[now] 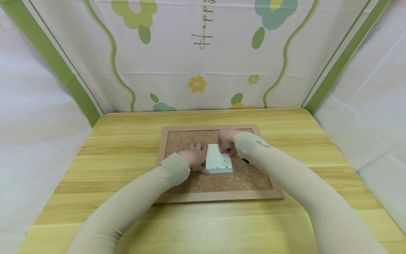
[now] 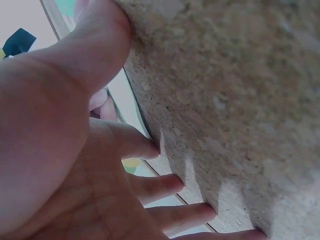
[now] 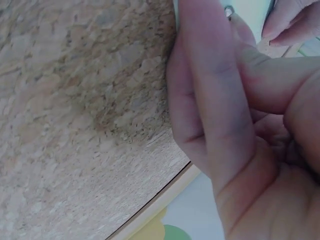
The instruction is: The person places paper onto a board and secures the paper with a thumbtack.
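Note:
A pale green card (image 1: 218, 160) with a darker band along its bottom lies on a cork board (image 1: 250, 180). My left hand (image 1: 196, 156) rests at the card's left edge, fingers spread on the cork, with the thumb (image 2: 102, 45) by the card's lower left corner. My right hand (image 1: 226, 143) is over the card's upper right part, fingers curled. Between its thumb and index fingertips shows a small shiny silver thumbtack (image 3: 229, 11), right at the card's surface. The curled fingers hide most of it.
The board's wooden frame (image 1: 219, 197) surrounds the cork on a wood-grain table (image 1: 127, 141). A white cloth (image 1: 222, 63) printed with flowers hangs behind the table, and plain white cloth (image 1: 38, 134) hangs at the sides.

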The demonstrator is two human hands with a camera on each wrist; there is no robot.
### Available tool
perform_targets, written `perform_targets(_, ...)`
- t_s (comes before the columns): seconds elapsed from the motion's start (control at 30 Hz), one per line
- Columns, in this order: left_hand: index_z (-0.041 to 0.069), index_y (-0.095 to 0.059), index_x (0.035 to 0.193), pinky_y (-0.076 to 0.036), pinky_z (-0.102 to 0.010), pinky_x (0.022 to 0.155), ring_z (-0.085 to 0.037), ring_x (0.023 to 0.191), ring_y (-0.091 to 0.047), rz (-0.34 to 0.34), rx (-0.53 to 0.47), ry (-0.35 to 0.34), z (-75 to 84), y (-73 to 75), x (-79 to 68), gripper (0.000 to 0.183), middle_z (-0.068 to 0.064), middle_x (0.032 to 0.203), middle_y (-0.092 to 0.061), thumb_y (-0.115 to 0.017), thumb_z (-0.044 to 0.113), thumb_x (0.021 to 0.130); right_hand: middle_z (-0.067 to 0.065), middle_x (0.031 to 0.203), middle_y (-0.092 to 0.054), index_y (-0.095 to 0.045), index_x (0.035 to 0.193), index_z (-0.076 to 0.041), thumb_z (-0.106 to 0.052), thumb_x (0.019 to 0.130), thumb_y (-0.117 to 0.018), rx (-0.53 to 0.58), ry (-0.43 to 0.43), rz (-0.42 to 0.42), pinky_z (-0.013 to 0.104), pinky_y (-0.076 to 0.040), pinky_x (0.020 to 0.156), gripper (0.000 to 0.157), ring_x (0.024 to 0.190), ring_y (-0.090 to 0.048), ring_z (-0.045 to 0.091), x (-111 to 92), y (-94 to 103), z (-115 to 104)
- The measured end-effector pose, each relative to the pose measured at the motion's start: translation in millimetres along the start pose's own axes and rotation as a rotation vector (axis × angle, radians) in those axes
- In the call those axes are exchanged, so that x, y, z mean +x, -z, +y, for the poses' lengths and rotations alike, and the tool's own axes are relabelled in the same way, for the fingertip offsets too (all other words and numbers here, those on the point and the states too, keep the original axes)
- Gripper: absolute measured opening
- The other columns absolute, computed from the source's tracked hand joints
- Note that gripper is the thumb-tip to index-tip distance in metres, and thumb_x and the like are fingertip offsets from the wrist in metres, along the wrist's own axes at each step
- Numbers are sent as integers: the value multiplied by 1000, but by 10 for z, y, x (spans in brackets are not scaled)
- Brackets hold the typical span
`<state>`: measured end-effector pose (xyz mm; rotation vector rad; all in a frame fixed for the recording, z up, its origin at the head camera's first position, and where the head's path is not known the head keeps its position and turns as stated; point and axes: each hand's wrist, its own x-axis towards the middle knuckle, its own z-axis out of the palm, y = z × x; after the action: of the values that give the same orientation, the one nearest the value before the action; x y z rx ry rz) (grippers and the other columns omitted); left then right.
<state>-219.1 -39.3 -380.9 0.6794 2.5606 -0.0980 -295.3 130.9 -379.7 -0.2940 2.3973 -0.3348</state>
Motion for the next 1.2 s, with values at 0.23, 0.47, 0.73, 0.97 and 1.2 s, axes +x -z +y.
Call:
perform_targets(0.23, 5, -7, 159, -38, -63, 101, -52, 144, -8, -15, 1, 5, -13, -9, 15, 110, -23, 161, -7, -62, 63, 85, 8, 66, -61, -68, 75, -4, -4, 95, -65, -15, -30, -8, 29, -54, 54, 21, 51, -59, 16, 5, -1, -60)
perform_targets(0.47, 7, -6, 160, -36, -67, 100, -52, 145, -6, -11, -39, 11, -24, -25, 12, 110, -22, 162, -5, -64, 61, 83, 7, 65, -56, -68, 99, -3, 1, 94, -63, 117, -94, -1, 25, -38, 39, 8, 48, -44, 15, -17, -19, -85)
perform_targets(0.73, 6, -6, 160, -38, -64, 100, -52, 145, -7, -7, -36, 7, -36, -28, 29, 111, -23, 162, -4, -64, 62, 83, 6, 62, -51, -62, 99, 0, -1, 93, -65, 232, -69, 1, 26, -33, 39, 7, 48, -40, 17, -68, -20, -33)
perform_targets(0.97, 6, -7, 160, -39, -61, 102, -51, 145, -8, -8, -22, 3, -24, -8, 24, 109, -22, 162, -5, -64, 62, 84, 11, 66, -61, -67, 89, -2, -12, 89, -75, 177, 24, -23, 30, -45, 46, 13, 49, -52, 18, -52, 11, 122)
perform_targets(1.2, 5, -6, 159, -39, -62, 101, -51, 145, -8, -7, -26, 6, -19, 1, 4, 110, -22, 162, -5, -64, 61, 84, 13, 71, -68, -69, 89, -3, -20, 90, -74, 111, 78, -61, 31, -55, 54, 18, 53, -62, 16, -57, 65, 161)
